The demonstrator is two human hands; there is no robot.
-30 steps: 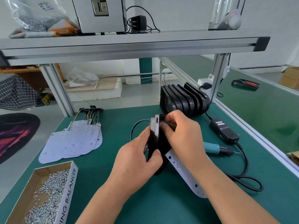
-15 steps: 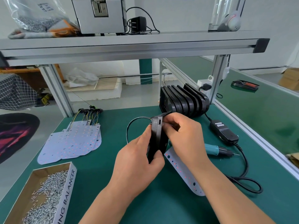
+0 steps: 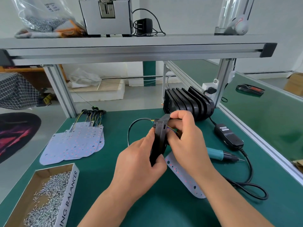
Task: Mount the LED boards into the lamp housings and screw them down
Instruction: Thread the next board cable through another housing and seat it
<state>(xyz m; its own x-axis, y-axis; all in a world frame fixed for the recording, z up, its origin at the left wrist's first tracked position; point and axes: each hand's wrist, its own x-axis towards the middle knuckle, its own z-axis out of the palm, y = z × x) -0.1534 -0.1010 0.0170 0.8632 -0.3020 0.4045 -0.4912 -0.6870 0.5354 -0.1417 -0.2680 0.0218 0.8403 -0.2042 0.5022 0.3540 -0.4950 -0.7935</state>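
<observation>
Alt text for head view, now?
Left hand and right hand grip a black plastic lamp housing on edge over a green bench mat, coloured wires showing at its top. A white LED board lies beneath it, a teal electric screwdriver to the right.

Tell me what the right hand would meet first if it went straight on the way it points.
The black lamp housing, which the left hand holds on edge: the right hand points at its top, fingers curled round that corner. Nothing seems to lie between them.
</observation>
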